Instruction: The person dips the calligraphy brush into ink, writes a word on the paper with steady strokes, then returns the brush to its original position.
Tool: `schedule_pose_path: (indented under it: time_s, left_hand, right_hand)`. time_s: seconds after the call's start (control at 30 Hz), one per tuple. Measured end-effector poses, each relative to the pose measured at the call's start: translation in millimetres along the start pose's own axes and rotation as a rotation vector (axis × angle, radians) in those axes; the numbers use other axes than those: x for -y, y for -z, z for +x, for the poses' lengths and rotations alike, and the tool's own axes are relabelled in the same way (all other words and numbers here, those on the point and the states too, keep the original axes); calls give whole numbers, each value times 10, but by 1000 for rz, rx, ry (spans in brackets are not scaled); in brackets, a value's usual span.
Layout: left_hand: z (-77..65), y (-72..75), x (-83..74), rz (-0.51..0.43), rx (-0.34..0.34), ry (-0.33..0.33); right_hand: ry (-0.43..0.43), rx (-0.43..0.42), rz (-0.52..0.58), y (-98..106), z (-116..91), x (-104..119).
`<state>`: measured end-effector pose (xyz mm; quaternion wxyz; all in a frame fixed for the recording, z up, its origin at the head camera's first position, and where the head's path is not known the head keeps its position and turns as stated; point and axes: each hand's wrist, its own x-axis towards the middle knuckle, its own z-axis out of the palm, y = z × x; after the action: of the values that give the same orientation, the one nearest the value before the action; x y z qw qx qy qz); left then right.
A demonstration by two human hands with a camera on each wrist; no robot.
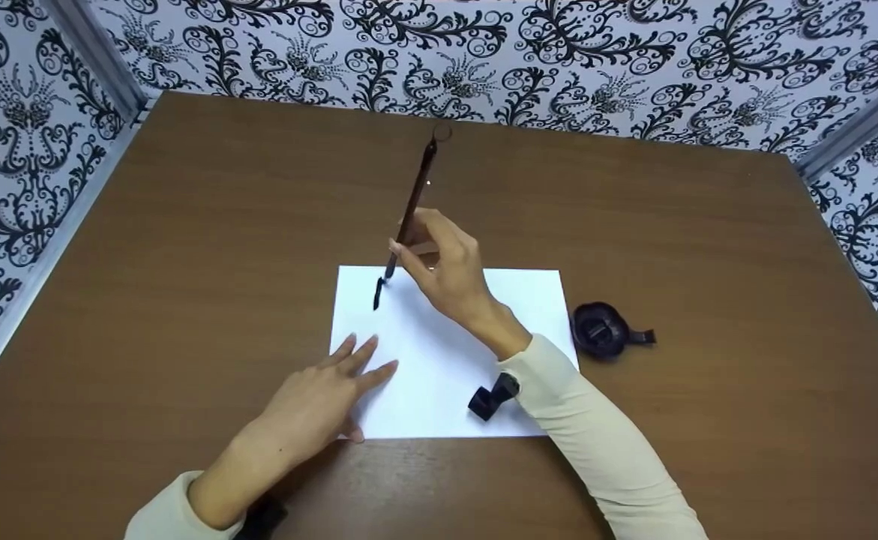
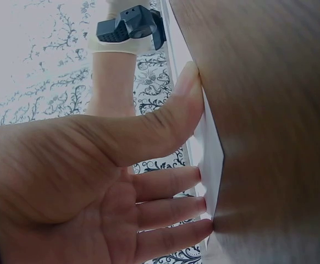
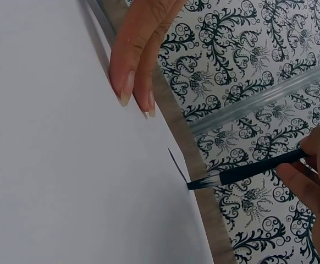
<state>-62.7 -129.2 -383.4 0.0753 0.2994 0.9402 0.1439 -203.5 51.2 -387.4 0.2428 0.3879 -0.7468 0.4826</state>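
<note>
Between thumb and fingers, my right hand (image 1: 450, 266) pinches a dark paintbrush (image 1: 418, 184) with a small loop at its top end. The inked bristles (image 3: 201, 182) touch a white sheet of paper (image 1: 439, 337) near its upper left. A short black stroke (image 1: 377, 294) runs down the sheet from the brush tip. My left hand (image 1: 319, 409) rests with spread, straight fingers on the lower left of the sheet. In the left wrist view its thumb (image 2: 174, 118) and fingertips press at the paper.
A dark round ink dish (image 1: 600, 330) with a short handle stands just right of the sheet. The brown wooden table (image 1: 221, 225) stretches around the paper. Black-and-white patterned panels (image 1: 446, 60) border its back and sides. A black wrist camera (image 1: 493, 396) sits at the right cuff.
</note>
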Motion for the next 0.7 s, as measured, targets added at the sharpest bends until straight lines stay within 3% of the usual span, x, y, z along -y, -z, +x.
schedule_pose_path:
  time_s: [0.7]
  left_hand:
    - [-3, -9, 11, 9, -11, -4]
  right_hand:
    - [-2, 106, -29, 91, 56, 74]
